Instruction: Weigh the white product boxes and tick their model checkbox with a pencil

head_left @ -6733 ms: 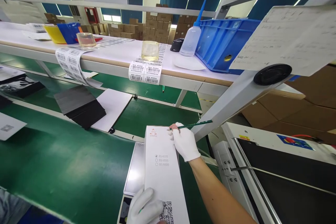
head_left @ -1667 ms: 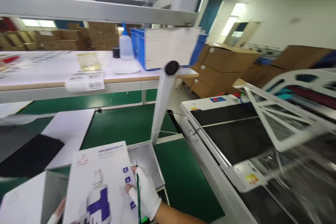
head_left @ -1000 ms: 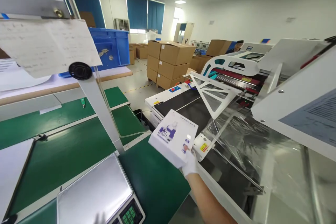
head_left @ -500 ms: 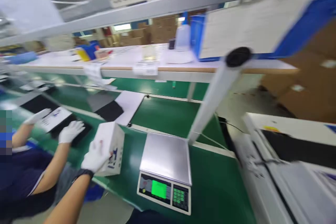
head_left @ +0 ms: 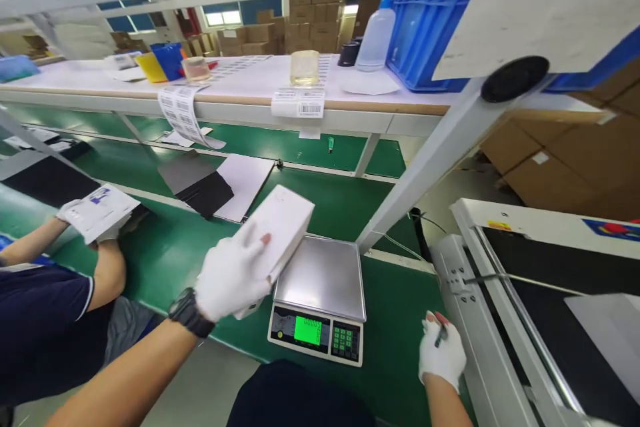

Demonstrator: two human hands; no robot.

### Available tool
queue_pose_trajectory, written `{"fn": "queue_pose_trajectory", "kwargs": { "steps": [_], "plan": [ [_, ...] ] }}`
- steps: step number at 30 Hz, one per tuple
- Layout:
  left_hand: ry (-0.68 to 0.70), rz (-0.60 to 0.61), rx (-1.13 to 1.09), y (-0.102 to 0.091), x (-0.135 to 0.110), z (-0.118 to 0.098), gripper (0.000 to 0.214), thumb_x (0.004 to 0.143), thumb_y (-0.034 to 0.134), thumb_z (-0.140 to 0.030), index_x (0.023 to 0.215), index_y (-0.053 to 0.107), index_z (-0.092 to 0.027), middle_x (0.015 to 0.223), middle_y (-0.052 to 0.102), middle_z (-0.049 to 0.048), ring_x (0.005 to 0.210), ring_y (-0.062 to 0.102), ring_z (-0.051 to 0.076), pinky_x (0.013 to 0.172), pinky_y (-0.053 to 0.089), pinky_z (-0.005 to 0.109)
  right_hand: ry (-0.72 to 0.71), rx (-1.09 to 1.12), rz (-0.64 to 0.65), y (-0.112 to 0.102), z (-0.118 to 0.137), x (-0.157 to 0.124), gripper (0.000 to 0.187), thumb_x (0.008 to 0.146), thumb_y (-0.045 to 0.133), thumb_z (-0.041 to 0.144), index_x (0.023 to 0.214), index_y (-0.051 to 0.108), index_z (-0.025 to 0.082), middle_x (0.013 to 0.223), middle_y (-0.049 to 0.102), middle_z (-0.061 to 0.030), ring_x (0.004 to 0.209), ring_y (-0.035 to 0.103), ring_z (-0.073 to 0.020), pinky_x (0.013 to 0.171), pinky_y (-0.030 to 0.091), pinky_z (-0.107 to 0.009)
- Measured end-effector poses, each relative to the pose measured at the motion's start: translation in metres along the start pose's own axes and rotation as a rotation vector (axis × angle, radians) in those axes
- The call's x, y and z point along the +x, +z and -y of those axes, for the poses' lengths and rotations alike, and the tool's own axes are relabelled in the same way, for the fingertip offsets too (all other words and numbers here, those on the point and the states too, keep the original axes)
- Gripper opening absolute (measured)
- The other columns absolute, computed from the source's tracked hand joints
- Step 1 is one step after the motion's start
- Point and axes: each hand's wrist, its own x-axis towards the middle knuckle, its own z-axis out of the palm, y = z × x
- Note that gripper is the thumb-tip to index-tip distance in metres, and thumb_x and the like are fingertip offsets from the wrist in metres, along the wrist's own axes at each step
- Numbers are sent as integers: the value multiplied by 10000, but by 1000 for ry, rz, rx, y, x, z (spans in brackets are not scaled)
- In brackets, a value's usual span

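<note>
My left hand (head_left: 233,275), in a white glove with bare fingertips, grips a white box (head_left: 283,230) by its near side. The box is tilted, just left of and partly over the steel pan (head_left: 327,280) of a digital scale (head_left: 315,335) whose display glows green. At the lower right my right hand (head_left: 443,352), also gloved, is closed on a small dark pen-like object (head_left: 441,335), above the green bench (head_left: 395,320) beside the conveyor machine. Most of that object is hidden by the fingers.
A co-worker at left holds a white printed packet (head_left: 103,210). A slanted grey post (head_left: 425,160) rises behind the scale to a shelf (head_left: 240,97) with a squeeze bottle (head_left: 376,37) and blue bin (head_left: 425,33). The conveyor machine (head_left: 480,320) stands at right.
My left hand has lifted the white box off the bench and carried it right, towards the scale. My right hand has come into view. The co-worker has picked up the packet.
</note>
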Motion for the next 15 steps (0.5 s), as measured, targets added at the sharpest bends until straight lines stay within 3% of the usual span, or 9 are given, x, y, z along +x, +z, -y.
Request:
{"fn": "queue_pose_trajectory", "kwargs": {
  "steps": [4, 6, 8, 10, 12, 13, 15],
  "plan": [
    [68, 96, -45, -8, 23, -70, 793, 770, 558, -677, 1465, 458, -307, 1633, 293, 142, 962, 697, 391, 748, 571, 501, 108, 103, 22, 17, 6, -13, 594, 658, 541, 579, 1067, 577, 150, 1079, 659, -184, 1094, 623, -357, 1015, 448, -511],
    [74, 99, -154, -1, 32, -82, 803, 830, 445, -736, 1484, 436, -271, 1650, 251, 154, 1005, 699, 387, 765, 578, 503, 123, 115, 41, 22, 1, -18, 646, 663, 534, 580, 1124, 579, 131, 1129, 657, -184, 1105, 631, -323, 1022, 460, -459],
    [45, 55, -375, 19, 37, -73, 744, 883, 380, -717, 1455, 466, -250, 1630, 317, 133, 1075, 690, 352, 854, 576, 481, 142, 133, 52, 24, -7, -23, 686, 669, 522, 582, 1171, 581, 119, 1164, 656, -177, 1103, 640, -292, 1019, 470, -415],
    [-97, 3, -706, 56, 36, -50, 705, 924, 324, -689, 1438, 469, -229, 1539, 473, 122, 1084, 695, 290, 921, 567, 428, 172, 148, 45, 25, -13, -29, 712, 692, 491, 586, 1224, 574, 119, 1193, 655, -167, 1090, 648, -268, 992, 489, -389],
    [-320, 20, -962, 107, 23, -21, 720, 952, 243, -677, 1452, 436, -196, 1409, 597, 132, 1056, 707, 249, 923, 571, 386, 211, 151, 31, 23, -17, -36, 700, 729, 472, 577, 1264, 565, 135, 1183, 667, -152, 1043, 663, -253, 922, 520, -372],
    [-436, 47, -959, 136, 11, -8, 708, 965, 215, -653, 1436, 453, -181, 1384, 614, 138, 1110, 689, 256, 968, 555, 393, 231, 144, 25, 21, -17, -39, 673, 746, 473, 572, 1255, 574, 143, 1144, 682, -145, 999, 673, -249, 871, 532, -366],
    [-530, 163, -830, 189, -22, 12, 631, 979, 245, -571, 1361, 536, -162, 1371, 623, 156, 1292, 584, 307, 1114, 455, 459, 263, 110, 15, 16, -17, -43, 591, 768, 486, 578, 1145, 624, 145, 992, 708, -129, 874, 680, -248, 762, 532, -356]
  ]
}}
